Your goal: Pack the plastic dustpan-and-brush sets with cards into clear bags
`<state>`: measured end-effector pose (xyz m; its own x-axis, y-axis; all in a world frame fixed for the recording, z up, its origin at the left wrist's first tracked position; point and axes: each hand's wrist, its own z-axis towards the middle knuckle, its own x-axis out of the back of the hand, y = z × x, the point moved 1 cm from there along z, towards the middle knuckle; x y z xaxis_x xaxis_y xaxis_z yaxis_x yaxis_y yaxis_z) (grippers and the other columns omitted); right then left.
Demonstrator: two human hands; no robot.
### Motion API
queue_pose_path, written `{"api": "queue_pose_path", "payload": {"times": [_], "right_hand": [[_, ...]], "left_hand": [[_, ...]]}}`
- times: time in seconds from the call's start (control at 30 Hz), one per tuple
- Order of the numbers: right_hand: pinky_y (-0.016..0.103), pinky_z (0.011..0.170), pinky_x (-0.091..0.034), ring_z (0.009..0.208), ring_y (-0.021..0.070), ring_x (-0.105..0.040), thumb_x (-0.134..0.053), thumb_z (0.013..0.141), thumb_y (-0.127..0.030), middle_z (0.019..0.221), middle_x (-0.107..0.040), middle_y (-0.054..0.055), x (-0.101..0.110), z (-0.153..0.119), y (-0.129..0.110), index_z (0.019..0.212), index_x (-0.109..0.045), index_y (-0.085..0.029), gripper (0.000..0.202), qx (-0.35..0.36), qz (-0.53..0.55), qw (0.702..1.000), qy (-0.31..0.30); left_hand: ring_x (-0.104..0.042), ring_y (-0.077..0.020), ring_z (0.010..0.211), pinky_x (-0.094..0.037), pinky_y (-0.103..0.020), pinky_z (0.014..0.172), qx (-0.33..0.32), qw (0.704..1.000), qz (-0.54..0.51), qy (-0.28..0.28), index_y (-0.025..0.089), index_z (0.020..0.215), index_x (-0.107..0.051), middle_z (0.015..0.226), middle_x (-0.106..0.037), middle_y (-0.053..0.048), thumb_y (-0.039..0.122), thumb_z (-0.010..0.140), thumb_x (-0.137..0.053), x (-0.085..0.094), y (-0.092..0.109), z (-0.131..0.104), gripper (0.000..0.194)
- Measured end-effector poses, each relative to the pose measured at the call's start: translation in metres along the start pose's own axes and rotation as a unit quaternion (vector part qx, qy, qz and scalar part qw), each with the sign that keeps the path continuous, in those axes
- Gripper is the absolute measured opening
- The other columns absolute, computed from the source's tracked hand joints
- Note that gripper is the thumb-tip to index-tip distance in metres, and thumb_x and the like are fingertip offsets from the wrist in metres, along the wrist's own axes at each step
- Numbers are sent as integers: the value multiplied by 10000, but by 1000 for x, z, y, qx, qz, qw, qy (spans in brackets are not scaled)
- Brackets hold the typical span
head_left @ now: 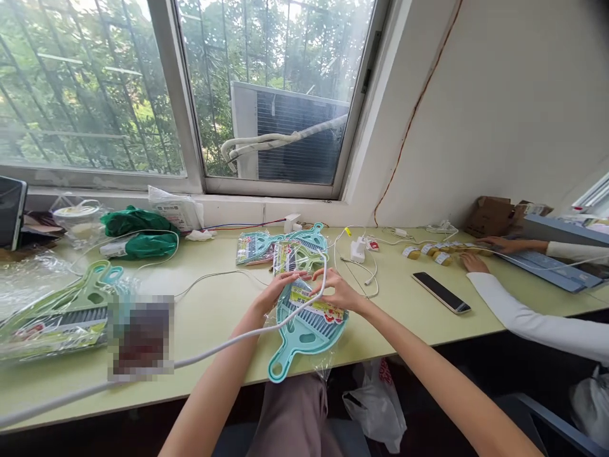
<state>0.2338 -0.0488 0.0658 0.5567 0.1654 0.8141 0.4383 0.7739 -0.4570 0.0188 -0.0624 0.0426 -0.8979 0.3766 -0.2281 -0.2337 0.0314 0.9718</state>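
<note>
One turquoise dustpan set (pixel 308 337) lay under the fingers of your left hand (pixel 278 291) and right hand (pixel 340 293), in clear wrap, its closure unclear; whether they gripped it, I couldn't tell. More wrapped sets (pixel 255 245) lay beyond those fingers.

1. Six o'clock: turquoise dustpan (pixel 304 343), grey bristles (pixel 327 327), yellow label (pixel 301 296) with red patches.
2. Eight o'clock: pale yellow-green table (pixel 209 317).
3. Nine o'clock: dark green bag (pixel 137 222).
4. Four o'clock: black phone (pixel 441 292) screen.
5. Three o'clock: plain brown box (pixel 489 214).
</note>
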Motion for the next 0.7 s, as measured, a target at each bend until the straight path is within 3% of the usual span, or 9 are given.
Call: {"api": "queue_pose_path", "payload": {"times": [0.17, 0.37, 0.6, 0.7], "right_hand": [[462, 1010, -358, 1111, 258, -505, -646, 835, -388, 1156, -626, 57, 9, -6, -20, 1001, -744, -342, 198, 40, -51, 995, -78], [453, 1077, -345, 1213, 244, -511, -506, 920, -315, 1158, -686, 34, 4, -11, -34, 1126, -693, -315, 278, 76, 24, 988, -132], [453, 1167, -230, 1382, 239, -344, -490, 906, -235, 1372, -543, 38, 1, -9, -46, 1287, -572, -293, 394, 105, 12, 973, -207], [450, 1180, -202, 1390, 241, -331, -506, 894, -218, 1386, -526, 48, 0, -7, -43, 1310, -549, -284, 424, 129, 4, 970, -207]], "left_hand": [[-505, -313, 1225, -454, -351, 941, -1, 999, 30, 16, 204, 1072, -715, 1270, -620, -66, 375, 749, -713, -2, -1, -3, 365], [-493, -328, 1229, -429, -377, 980, -6, 1000, 13, -7, 201, 1017, -734, 1192, -657, -79, 350, 741, -716, -8, 3, -6, 314], [-546, -317, 1168, -449, -396, 961, 16, 999, -6, -45, 211, 994, -729, 1145, -661, -83, 352, 754, -707, -11, 14, -13, 279], [-510, -311, 1217, -458, -386, 966, 22, 1000, -15, -2, 226, 962, -731, 1165, -646, -76, 310, 715, -743, -9, 12, -13, 261]]}}
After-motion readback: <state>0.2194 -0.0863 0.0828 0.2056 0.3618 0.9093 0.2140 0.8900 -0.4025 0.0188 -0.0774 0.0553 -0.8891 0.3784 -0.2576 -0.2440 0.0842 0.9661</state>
